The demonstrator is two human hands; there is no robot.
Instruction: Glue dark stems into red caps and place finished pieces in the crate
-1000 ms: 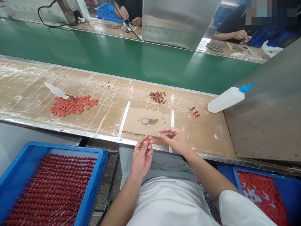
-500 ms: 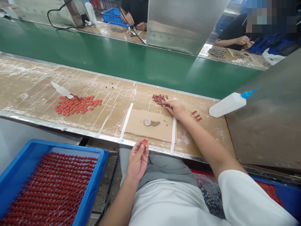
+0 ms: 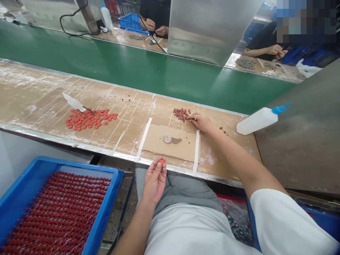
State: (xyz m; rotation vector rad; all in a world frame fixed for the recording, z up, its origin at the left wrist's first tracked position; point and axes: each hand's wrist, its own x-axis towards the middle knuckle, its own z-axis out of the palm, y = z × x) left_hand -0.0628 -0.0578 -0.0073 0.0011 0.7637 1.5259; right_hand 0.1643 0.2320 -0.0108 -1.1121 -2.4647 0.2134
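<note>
My left hand [image 3: 155,182] is closed near the table's front edge, pinching a small red disc [image 3: 162,161] between thumb and fingers. Over the table, my right hand [image 3: 201,122] reaches to the right side of a pile of small red-and-dark parts [image 3: 180,114]. Its thumb and fingertips are closed on a small dark part, mostly hidden by the fingers. Between the hands, a small clear round cup [image 3: 168,138] stands on a piece of cardboard [image 3: 156,147] taped down with white strips. A wet brown stain spreads beside the cup.
Red discs [image 3: 90,119] lie heaped at left beside a white pointed piece [image 3: 73,102]. A white bottle with a blue nozzle [image 3: 256,121] leans at right. Rows of red parts fill a blue tray [image 3: 118,177] at lower left. Across the green belt [image 3: 132,63], other people's hands work.
The view has shifted slightly. My right hand has drawn a little to the right of the pile, fingers still pinched. My left hand keeps hold of the red disc.
</note>
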